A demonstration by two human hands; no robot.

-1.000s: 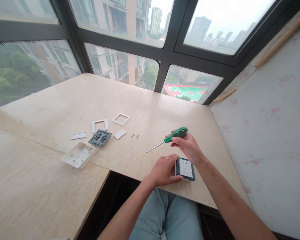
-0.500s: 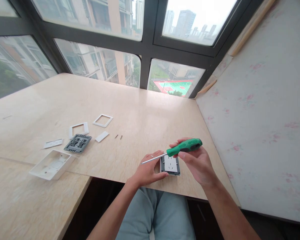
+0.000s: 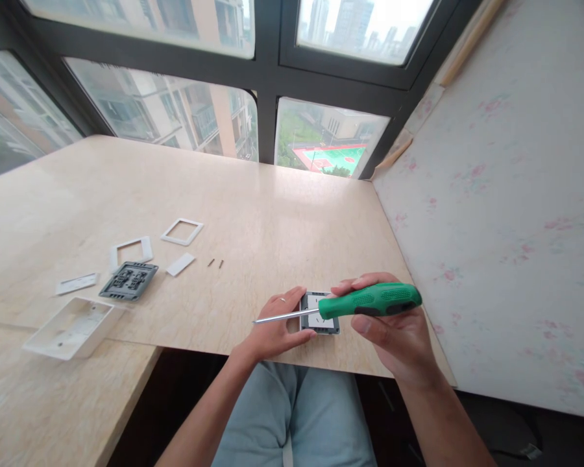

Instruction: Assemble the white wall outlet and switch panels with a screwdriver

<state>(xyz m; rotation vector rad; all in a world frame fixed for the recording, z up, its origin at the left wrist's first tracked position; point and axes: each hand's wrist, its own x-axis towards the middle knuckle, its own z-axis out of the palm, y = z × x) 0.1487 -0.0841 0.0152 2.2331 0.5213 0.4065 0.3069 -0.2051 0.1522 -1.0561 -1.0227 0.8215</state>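
Near the table's front edge lies a socket module (image 3: pixel 321 329), grey-framed with a white slotted face. My left hand (image 3: pixel 277 327) grips its left side, thumb at the lower edge and fingers at the upper one. Above the module's right side, my right hand (image 3: pixel 394 324) holds a green-handled screwdriver (image 3: pixel 370 301). Its metal shaft points left and passes over the module and the back of my left hand, hiding part of the white face.
On the table (image 3: pixel 282 220), to the left, are a white box (image 3: pixel 73 327), a second grey module (image 3: pixel 129 281), two white frames (image 3: pixel 182 231), two white plates (image 3: pixel 180 264) and two small screws (image 3: pixel 211 263). A papered wall (image 3: pixel 506 227) rises at right.
The screwdriver has come up closer to the camera with my right hand and lies more level. The whole view has shifted a little, moving the table items left in the picture.
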